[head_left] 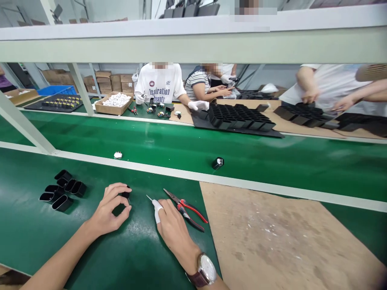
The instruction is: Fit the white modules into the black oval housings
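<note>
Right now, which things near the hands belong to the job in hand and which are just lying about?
Likely in the job:
black piece in the left hand, mostly hidden
thin pointed tool in the right hand
black casings, probably

Apparently lying about:
pliers, unheld
cardboard sheet

A partly hidden black piece sits near a thin-tipped tool.

Left hand curled, right hand bent
</note>
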`<state>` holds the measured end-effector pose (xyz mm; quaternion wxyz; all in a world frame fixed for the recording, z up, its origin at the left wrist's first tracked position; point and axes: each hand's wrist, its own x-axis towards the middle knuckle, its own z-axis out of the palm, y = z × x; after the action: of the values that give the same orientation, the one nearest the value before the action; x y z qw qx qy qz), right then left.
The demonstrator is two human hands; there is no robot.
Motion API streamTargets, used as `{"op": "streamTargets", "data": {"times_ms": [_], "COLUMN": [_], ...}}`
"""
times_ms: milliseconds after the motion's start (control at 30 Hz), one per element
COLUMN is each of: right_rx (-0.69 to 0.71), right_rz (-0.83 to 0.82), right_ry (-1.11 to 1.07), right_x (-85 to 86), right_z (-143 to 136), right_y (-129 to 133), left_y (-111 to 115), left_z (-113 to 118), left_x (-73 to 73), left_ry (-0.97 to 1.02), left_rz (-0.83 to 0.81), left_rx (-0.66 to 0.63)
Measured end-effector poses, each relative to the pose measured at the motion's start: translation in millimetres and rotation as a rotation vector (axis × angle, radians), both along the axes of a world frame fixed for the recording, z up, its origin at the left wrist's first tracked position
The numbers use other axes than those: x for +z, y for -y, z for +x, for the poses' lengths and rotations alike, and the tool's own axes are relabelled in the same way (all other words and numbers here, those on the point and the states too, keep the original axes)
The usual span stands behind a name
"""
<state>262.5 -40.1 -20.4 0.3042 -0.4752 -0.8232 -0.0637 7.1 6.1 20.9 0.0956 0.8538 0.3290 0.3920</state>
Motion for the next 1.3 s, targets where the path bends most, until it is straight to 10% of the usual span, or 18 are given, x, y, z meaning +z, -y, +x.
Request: {"op": "streamTargets", "data": {"times_ms": [500, 800, 1067, 1300], "right_rx": [-0.165, -0.203, -0.29, -0.295], "right_rz": [0.027, 0.076, 0.136, 0.125], "right_ry": [0.153, 0.136, 0.106, 0.117], "right_x": [-9.3, -8.2, -18.7, -13.6], "right_z": [2.7, -4.1, -0.2, 0.7], "right_y": [-3.8, -2.5, -9.4, -8.0], "left_y": [-10.6, -86.1, -174.5, -177.0], "left_z": [-6.2, -23.2, 26.1, 74.3], "left_x": [-5.3, -13.2, -3.9, 14.0], "left_ry": [0.095, 0.083, -0.147, -0.261], "left_rz": [0.038, -0.24, -0.332, -0.253], "left_rx": [0.131, 0.385, 0.347, 0.263]}}
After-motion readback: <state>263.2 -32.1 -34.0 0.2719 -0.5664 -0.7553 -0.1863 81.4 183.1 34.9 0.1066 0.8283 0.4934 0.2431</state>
